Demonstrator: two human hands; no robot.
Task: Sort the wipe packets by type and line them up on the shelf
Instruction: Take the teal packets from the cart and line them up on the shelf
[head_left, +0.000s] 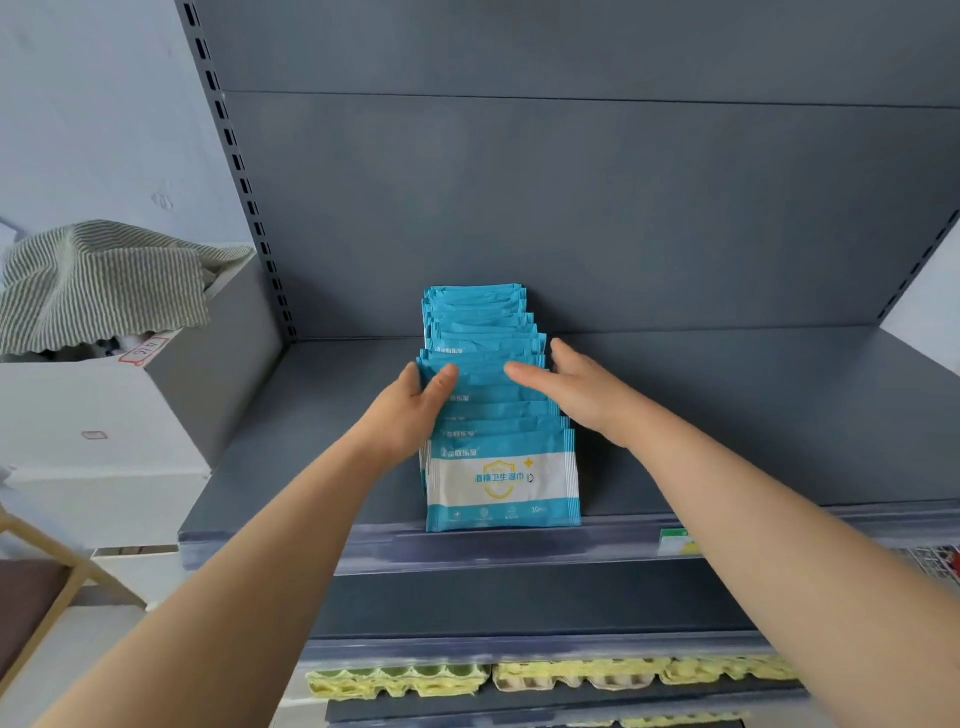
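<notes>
A row of blue wipe packets (483, 364) stands on the grey shelf (727, 415), packed one behind another from the shelf's front lip back to the rear panel. The front packet (501, 480) is upright, showing a white band with a yellow shield. The left hand (410, 410) lies against the row's left edge about midway along it, fingers straight against the packet sides and thumb laid over their tops. The right hand (582, 395) lies against the row's right edge opposite it, fingers extended and relaxed, thumb reaching over the tops. Neither hand is closed around a packet. Below the row, a lower shelf holds yellow-green egg trays (400, 680). Left of the row, beyond the shelf upright, a striped cloth (104, 280) drapes over a white box (104, 415).
</notes>
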